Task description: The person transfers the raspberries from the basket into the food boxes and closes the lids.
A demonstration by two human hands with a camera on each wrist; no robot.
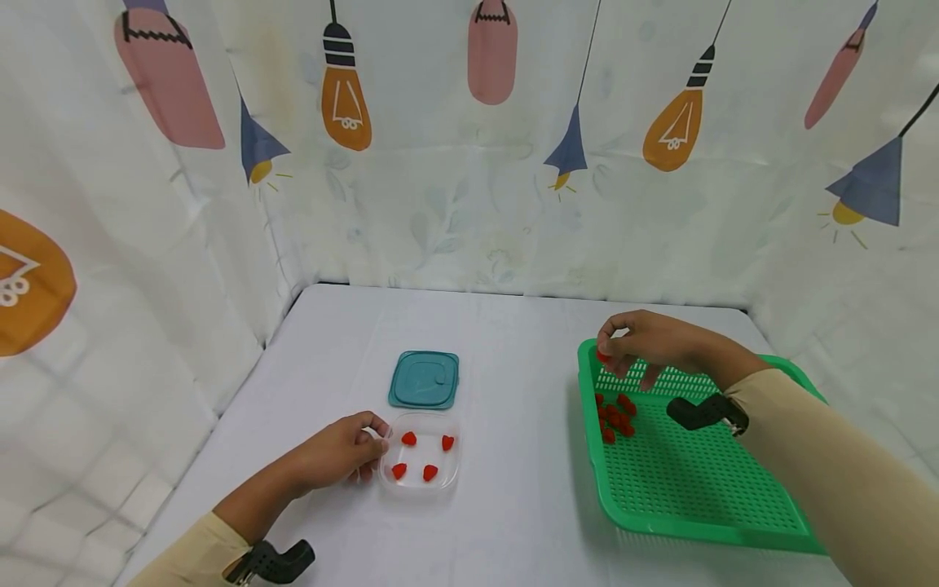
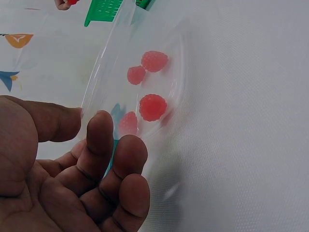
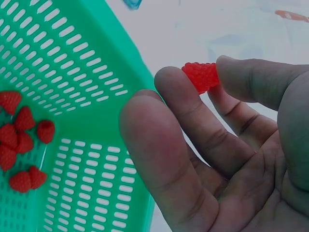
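Note:
My left hand [image 1: 339,451] pinches the left rim of a clear plastic container [image 1: 420,487] between thumb and fingertips. Several red raspberries [image 2: 153,107] lie spread out inside it. At the right, my right hand [image 1: 649,344] is raised over the far left corner of a green perforated basket [image 1: 704,534]. Between its thumb and a finger it holds one raspberry [image 3: 201,77], clear of the basket wall. More raspberries [image 3: 24,131] are clustered on the basket floor, toward its left side.
A teal lid [image 1: 424,380] lies flat on the white-covered table [image 1: 513,456], just behind the clear container. Patterned curtains [image 1: 455,204] hang along the back and both sides. The tabletop between container and basket is bare white cloth.

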